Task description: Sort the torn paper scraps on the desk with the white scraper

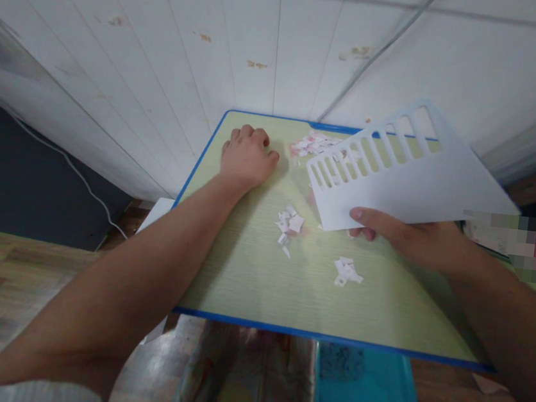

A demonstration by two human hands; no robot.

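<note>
Evidently the right hand (pixel 404 234) has a firm pinch on the white slotted panel (pixel 414 189), thumb on top and fingertips showing beneath its near edge. The panel is held tilted over the right part of the pale green surface (pixel 240 275), its row of slots along the far left side. Near the surface's far left corner, the left hand (pixel 248 157) rests with its fingers loosely curled; whether anything lies under them I cannot tell. Between that hand and the panel, the far paper pile (pixel 316 144) spreads near the far edge, partly seen through the slots. A middle scrap cluster (pixel 289 221) sits nearer, left of the panel, and a near scrap cluster (pixel 347 272) lies to its right. Below the near edge, toward the right, stands a blue bin (pixel 371 400).
</note>
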